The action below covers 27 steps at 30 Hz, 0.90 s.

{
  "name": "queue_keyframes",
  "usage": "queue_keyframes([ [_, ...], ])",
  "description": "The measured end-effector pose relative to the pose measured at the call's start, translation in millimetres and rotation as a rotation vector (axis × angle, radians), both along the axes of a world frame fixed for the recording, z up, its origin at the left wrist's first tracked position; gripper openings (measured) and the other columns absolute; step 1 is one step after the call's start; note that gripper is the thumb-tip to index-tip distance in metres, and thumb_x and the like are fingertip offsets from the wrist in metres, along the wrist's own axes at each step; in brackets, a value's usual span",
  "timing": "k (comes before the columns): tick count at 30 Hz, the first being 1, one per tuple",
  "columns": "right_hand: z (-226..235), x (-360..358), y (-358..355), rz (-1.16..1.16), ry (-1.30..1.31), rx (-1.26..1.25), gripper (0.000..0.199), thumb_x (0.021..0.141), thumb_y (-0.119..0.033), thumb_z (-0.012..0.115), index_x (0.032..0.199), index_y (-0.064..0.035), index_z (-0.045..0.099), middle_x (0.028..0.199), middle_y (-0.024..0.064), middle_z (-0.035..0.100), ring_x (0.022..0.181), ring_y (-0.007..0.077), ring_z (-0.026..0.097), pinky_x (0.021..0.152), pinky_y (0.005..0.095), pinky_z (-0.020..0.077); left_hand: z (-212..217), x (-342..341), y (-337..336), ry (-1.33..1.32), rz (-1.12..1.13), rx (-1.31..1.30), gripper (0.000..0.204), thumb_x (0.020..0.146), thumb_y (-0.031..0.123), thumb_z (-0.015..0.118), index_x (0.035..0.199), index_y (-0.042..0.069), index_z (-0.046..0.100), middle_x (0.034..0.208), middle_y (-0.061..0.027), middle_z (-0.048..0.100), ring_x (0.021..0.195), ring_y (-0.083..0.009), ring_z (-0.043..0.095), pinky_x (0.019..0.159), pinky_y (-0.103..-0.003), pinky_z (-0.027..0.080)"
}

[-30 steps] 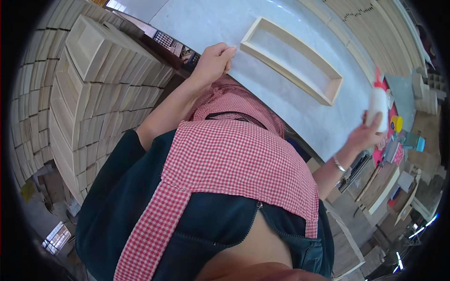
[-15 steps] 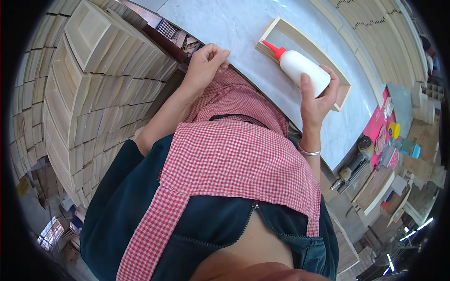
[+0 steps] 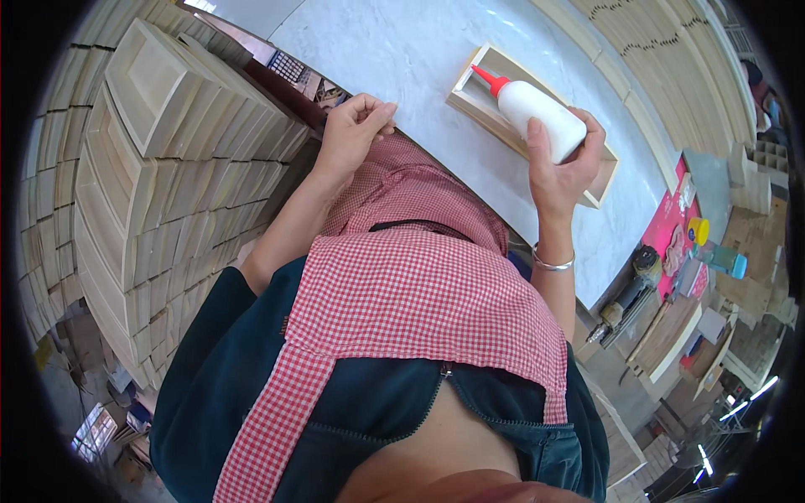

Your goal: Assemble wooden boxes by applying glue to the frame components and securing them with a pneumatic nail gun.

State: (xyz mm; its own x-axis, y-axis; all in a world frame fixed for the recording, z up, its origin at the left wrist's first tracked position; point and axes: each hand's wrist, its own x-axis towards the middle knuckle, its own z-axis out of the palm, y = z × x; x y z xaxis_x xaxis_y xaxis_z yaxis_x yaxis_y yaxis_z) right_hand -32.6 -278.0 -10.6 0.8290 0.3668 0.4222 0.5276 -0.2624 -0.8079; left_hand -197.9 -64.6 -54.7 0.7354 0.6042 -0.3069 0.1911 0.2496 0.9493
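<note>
In my right hand is a white squeeze bottle with a red pointed nozzle, the look of a glue bottle. My fingers wrap round its base, and it lies tilted with the nozzle toward the far left. Beneath and behind it, a narrow rectangular wooden frame rests on the pale marbled tabletop; the bottle and my hand cover part of it. My left hand hovers by the table's near edge, thumb pressed to the fingers. Whether anything small is pinched there cannot be made out.
Tall stacks of wooden trays rise at my left. Long rows of wooden pieces line the table's far right. Beyond its right corner are a pink sheet, a yellow-lidded container and an air-tool-like object.
The whole view has shifted slightly. The wooden frame shows more of its near outer side. My right hand still grips the bottle, and my left hand keeps its pinch.
</note>
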Motion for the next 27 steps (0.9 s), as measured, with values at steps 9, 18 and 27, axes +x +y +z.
queue_keyframes([
  [9,-3.7,28.3,14.6,-0.092,-0.236,-0.032,0.054,0.081,-0.020,0.082,0.122,-0.0016,0.053,0.107,0.0155,0.063,0.085,0.0254,0.065,0.071,0.0316,0.0549,-1.2,0.4,0.3,0.018,0.053,-0.013,0.016,0.096,0.016,0.068,0.087,0.003,0.067,0.077,-0.0032,0.066,0.069,-0.0068,0.057,0.065,-0.018,0.045],
  [18,6.1,22.1,-13.2,-0.172,-0.163,-0.126,0.053,0.083,-0.020,0.081,0.123,-0.0024,0.053,0.111,0.0146,0.062,0.094,0.0259,0.064,0.080,0.0335,0.0543,-0.9,0.9,-2.3,0.062,0.047,-0.014,0.016,0.099,0.017,0.063,0.091,0.004,0.067,0.081,-0.0032,0.066,0.074,-0.0084,0.057,0.070,-0.020,0.045],
  [27,5.9,21.8,-66.6,-0.323,-0.215,-0.123,0.053,0.080,-0.020,0.083,0.122,-0.0020,0.054,0.106,0.0140,0.064,0.086,0.0257,0.065,0.074,0.0335,0.0547,-1.8,9.6,-6.5,0.042,0.015,0.207,0.019,0.098,0.019,0.065,0.088,0.003,0.067,0.078,-0.0029,0.066,0.070,-0.0086,0.057,0.066,-0.022,0.045],
])
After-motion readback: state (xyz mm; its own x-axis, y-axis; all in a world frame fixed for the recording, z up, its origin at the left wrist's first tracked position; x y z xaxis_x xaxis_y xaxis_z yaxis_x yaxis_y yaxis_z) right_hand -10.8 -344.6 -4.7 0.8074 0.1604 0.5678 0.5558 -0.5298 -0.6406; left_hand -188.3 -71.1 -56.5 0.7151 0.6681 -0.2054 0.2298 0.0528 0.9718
